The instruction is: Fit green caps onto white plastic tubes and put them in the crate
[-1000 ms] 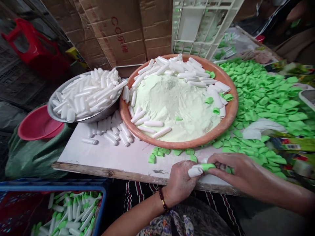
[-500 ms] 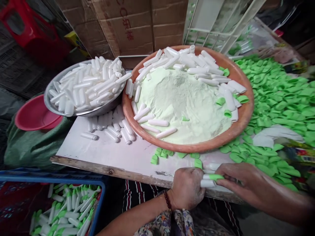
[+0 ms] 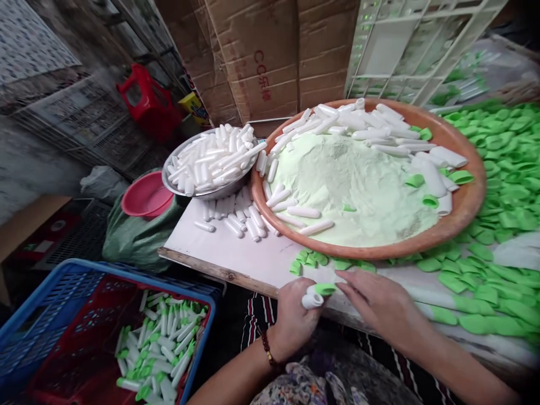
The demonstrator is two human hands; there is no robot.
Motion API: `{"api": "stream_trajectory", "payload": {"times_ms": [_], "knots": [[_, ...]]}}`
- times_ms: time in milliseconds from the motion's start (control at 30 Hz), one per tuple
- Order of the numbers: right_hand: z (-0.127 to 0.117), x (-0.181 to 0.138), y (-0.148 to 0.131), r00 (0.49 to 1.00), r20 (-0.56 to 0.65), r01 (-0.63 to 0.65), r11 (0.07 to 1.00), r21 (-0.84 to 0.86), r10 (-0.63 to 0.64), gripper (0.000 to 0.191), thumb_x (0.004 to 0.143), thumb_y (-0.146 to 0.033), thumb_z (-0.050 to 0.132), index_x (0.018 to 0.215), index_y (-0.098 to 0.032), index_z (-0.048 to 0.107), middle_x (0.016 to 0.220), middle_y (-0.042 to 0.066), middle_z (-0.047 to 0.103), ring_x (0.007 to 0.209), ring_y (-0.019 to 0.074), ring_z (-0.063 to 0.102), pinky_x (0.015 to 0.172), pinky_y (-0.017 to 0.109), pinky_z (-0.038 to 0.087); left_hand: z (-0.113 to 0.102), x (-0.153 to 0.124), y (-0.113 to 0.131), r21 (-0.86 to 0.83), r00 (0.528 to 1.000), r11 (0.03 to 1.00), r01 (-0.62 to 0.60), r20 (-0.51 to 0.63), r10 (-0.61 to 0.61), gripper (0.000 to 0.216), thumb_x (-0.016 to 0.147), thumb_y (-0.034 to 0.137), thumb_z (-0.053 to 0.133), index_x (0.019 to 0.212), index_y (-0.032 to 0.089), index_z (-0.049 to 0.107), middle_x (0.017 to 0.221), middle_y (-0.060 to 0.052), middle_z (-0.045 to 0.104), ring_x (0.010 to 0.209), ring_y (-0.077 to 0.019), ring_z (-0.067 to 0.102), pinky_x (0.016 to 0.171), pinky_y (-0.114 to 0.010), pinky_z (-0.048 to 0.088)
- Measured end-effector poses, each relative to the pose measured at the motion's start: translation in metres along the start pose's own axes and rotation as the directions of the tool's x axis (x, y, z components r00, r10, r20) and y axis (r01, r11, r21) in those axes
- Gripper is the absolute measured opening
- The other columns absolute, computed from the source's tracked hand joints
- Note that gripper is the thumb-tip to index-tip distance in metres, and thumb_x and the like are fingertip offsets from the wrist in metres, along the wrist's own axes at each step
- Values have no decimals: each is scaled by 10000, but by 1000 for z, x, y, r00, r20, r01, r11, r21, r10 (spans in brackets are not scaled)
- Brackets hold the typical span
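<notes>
My left hand [image 3: 295,315] is closed around white plastic tubes [image 3: 312,301], an open end facing right. A green cap [image 3: 324,289] sits at the end of one tube in that fist. How many tubes the fist holds is hidden. My right hand [image 3: 375,298] comes in from the right, its thumb and forefinger at the cap's tip. Just beyond the hands, loose green caps [image 3: 310,260] lie by a wide brown basin [image 3: 472,208]. Pale green powder [image 3: 363,169] fills the basin, with white tubes [image 3: 375,121] along its far side.
A metal bowl [image 3: 198,194] heaped with white tubes stands left of the basin. A large pile of green caps [image 3: 510,180] covers the table's right. Lower left is a blue crate [image 3: 63,281] containing capped tubes [image 3: 164,343]. A pink basin [image 3: 145,197] and cardboard boxes [image 3: 270,62] stand behind.
The view has swung left, showing more of the blue crate. The tubes in my left hand have turned, exposing an open end. My right hand stays at the cap's tip.
</notes>
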State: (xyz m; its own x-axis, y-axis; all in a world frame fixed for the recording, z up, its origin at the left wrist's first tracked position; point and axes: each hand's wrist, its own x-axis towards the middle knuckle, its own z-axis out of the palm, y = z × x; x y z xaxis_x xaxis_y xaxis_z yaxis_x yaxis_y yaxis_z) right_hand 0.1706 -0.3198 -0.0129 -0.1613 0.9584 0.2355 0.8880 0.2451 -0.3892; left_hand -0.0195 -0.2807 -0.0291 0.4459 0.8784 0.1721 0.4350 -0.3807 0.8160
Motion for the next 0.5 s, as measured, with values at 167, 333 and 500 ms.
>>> {"api": "stream_trajectory", "payload": {"times_ms": [167,333,500], "knots": [[28,46,-32,971,204,-78,975,-210,122,392,971,-193,348,1293,-129,563,860,103,737,739,236,706,617,317,520,-35,-1,-14,9,957,979,204,-213,-197,207,899,333,590,790,159,613,702,-8,636,633,-142,557,611,-245,416],[40,24,-18,968,149,-183,975,-126,201,350,974,-315,404,1199,-180,636,998,100,741,843,236,705,700,326,528,-39,-3,-20,0,974,983,182,-135,-180,223,909,338,578,775,163,610,724,-13,642,661,-147,570,622,-242,413],[37,11,0,938,126,-324,946,-11,323,412,966,-459,402,1201,-211,633,911,58,752,808,238,701,695,342,519,-25,8,-24,9,990,991,134,-43,-134,157,903,302,577,821,173,610,756,-19,652,703,-164,592,651,-259,420]]}}
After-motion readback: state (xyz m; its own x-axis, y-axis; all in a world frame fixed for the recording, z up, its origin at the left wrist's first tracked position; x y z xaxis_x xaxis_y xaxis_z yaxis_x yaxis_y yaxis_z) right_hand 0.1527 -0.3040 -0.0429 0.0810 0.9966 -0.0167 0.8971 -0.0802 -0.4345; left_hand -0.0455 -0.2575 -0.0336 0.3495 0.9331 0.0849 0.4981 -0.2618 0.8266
